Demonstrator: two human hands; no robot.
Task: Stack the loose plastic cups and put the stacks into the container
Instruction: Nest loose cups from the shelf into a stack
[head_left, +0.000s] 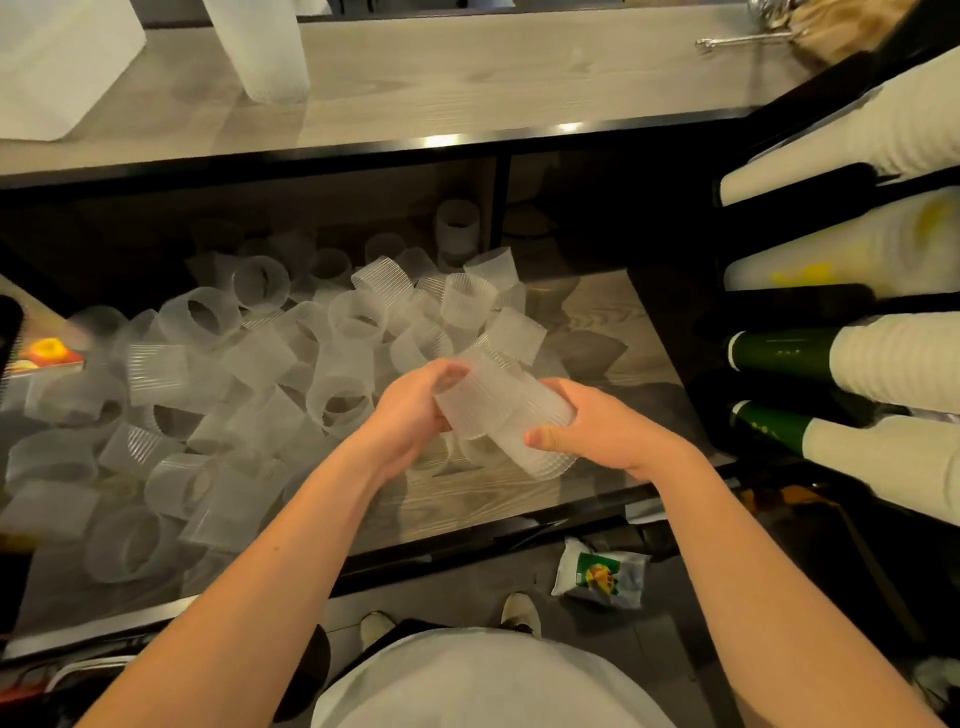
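Several loose translucent ribbed plastic cups (208, 374) lie scattered in a heap on the lower wooden shelf (597, 322). My left hand (410, 410) grips one ribbed cup (467, 402) at its rim end. My right hand (597, 426) holds a short stack of nested cups (540, 447) lying on its side. The single cup and the stack touch each other between my hands, just above the shelf's front right part. A tall upright stack of cups (265, 47) stands on the upper counter. A white container (57, 62) sits at the counter's far left.
The upper counter (493, 78) has a dark front edge above the shelf. Racks on the right hold white cup stacks (883, 249) and dark green bottles (779, 353). A plastic packet (602, 574) lies on the floor near my shoes. A metal utensil (748, 39) rests at the counter's back right.
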